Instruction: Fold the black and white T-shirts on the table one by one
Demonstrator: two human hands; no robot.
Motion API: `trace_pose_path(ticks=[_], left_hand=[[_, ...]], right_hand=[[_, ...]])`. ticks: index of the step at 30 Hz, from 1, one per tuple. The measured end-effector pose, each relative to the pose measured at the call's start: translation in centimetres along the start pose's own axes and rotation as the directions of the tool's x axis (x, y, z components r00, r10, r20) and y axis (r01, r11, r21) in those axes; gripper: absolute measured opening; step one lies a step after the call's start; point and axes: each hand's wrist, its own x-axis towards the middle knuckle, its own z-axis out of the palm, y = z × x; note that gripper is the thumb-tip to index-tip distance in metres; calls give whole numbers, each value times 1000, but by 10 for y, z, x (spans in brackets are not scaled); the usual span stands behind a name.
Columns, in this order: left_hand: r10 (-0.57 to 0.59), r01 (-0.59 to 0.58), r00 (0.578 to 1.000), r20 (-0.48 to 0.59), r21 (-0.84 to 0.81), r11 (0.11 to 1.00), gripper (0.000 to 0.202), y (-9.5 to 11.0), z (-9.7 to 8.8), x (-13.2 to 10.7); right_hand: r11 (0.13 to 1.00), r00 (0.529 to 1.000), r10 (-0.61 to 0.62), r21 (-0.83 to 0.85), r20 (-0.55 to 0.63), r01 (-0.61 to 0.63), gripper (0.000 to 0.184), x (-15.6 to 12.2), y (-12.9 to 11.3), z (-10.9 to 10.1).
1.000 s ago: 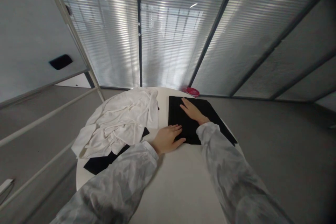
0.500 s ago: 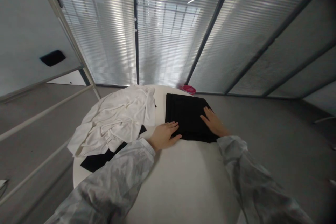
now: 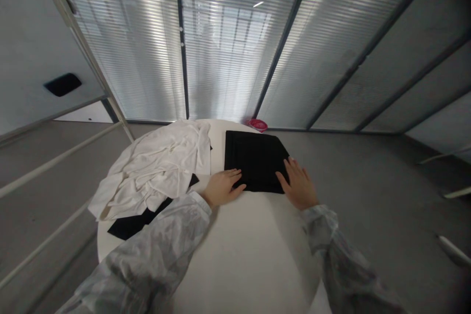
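Note:
A folded black cloth (image 3: 253, 159) lies flat near the far right part of a white round table (image 3: 246, 245). On its lower left corner rests my left hand (image 3: 223, 187), fingers stretched out and thumb apart. My right hand (image 3: 300, 185) is spread at the cloth's right edge, its fingertips and thumb at the fabric. Neither hand grips anything. To the left lies a crumpled white cloth (image 3: 162, 164), with more black fabric (image 3: 138, 223) showing from under its front edge. Loose, pale, translucent sleeves cover both my forearms.
A pink basket (image 3: 257, 124) stands just past the table's far edge. Behind it runs a glass partition with blinds (image 3: 224, 59). At left is a white board (image 3: 37, 49) on a frame with pale bars (image 3: 62, 157). Grey floor (image 3: 368, 171) surrounds the table.
My right hand has shifted from on top of the black cloth to its right edge, and the cloth's right side now reaches less far. My left hand stays at the lower left corner.

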Motion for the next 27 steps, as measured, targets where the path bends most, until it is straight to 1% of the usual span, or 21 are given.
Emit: trace_pose_path(ticks=[2, 5, 7, 9, 11, 13, 15, 17, 19, 23, 27], left_hand=[[-11, 11, 1000, -5, 2, 1000, 46, 1, -1, -1], [-33, 33, 999, -15, 10, 999, 42, 1, -3, -3], [-35, 36, 999, -14, 16, 999, 40, 2, -5, -4], [-36, 36, 999, -12, 18, 999, 40, 2, -7, -6], [-46, 47, 999, -11, 18, 999, 40, 2, -9, -9], [-53, 53, 999, -6, 11, 999, 41, 2, -11, -13], [-50, 50, 999, 0, -2, 999, 42, 1, -13, -17], [-47, 47, 999, 8, -10, 999, 43, 0, -15, -19], [-51, 51, 999, 11, -8, 999, 42, 0, -16, -19], [-53, 54, 999, 11, -13, 998, 42, 1, -17, -17], [-57, 58, 998, 24, -12, 998, 42, 0, -17, -17]], right_hand=[[1000, 1000, -21, 22, 22, 20, 85, 5, -24, 8], [999, 999, 35, 32, 26, -36, 92, 6, -49, 21], [996, 998, 69, 59, 8, -69, 93, 8, -58, 26], [989, 995, 95, 112, -23, -92, 86, 11, -60, 24], [979, 985, 158, 140, -74, -147, 77, 14, -54, 19], [961, 958, 262, 120, -114, -248, 71, 14, -41, 14], [936, 928, 349, 85, -129, -341, 64, 13, -26, 11], [920, 909, 392, 78, -139, -385, 54, 11, -15, 11], [904, 893, 425, 111, -149, -412, 46, 12, -9, 12], [843, 839, 530, 179, -125, -507, 44, 16, -3, 12], [819, 821, 564, 180, -84, -545, 44, 18, 6, 11]])
